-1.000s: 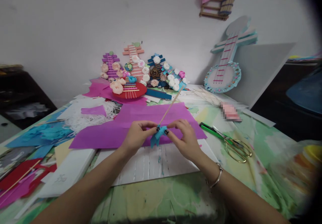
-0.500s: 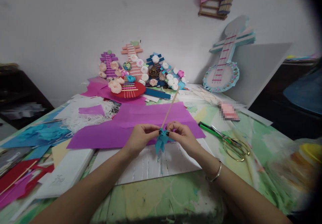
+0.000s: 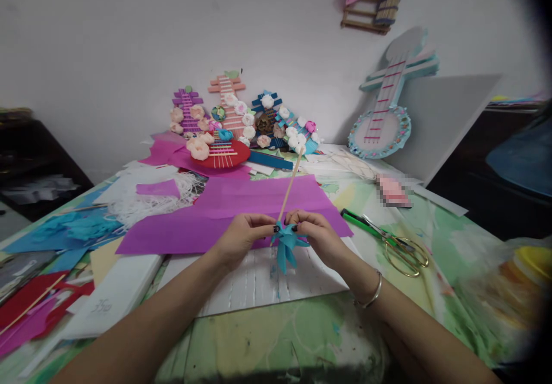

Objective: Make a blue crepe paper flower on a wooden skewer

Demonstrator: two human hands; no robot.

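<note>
My left hand is closed in a pinch at the blue paper flower, by the foot of a thin wooden stick. From the other side my right hand pinches the same blue paper. The stick slants up and away between the two hands, and the strips of the flower spread downward. Beneath the hands lies a white board with lines of glue on it. Just behind, a purple paper sheet covers part of the board. My fingers hide the point where paper meets stick.
Gold-handled scissors and a green cutter lie to the right. A plastic jar with a yellow lid stands farther right. Blue crepe paper and a white block are at left. Decorated paper instruments line the wall.
The blue paper flower has turned and shifted slightly right, its strips now spreading wider. The stick's upper end has tipped a little to the left. Both hands keep their pinch.
</note>
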